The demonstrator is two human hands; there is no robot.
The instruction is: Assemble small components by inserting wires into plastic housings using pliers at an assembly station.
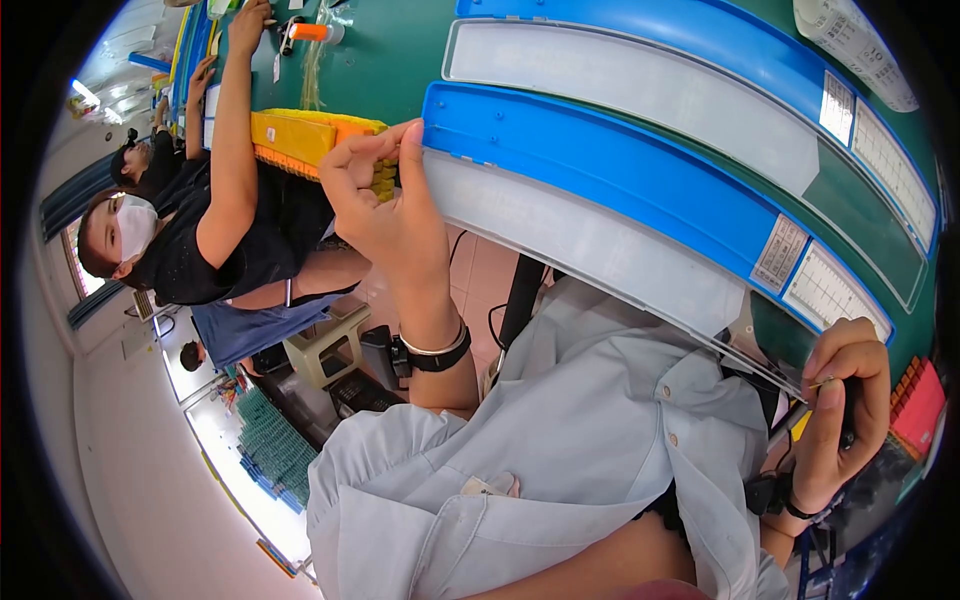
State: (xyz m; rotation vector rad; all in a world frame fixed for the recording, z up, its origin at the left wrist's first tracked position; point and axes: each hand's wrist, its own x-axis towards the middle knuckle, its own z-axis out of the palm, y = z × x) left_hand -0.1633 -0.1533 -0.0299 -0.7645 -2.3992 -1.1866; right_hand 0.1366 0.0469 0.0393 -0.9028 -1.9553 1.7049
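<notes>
A long blue case [600, 185] lies on the table edge in front of me, its clear lid [590, 235] folded open toward my body. My left hand [395, 195] is closed in a pinch at the case's left end, the thumb tip beside the blue corner. Whatever lies between those fingertips is hidden. By the lid's right end, my right hand [845, 400] pinches something tiny between thumb and finger, too small to name. Printed white labels [825, 285] line the right part of the blue tray.
Behind it lies a second blue case [690, 40] with its clear lid [630, 95] open. Yellow-orange foam-like blocks [295, 135] sit left of my left hand. An orange-capped bottle [315, 32] is farther back. A masked person [240, 200] works at the left. A white roll [860, 50] is far right.
</notes>
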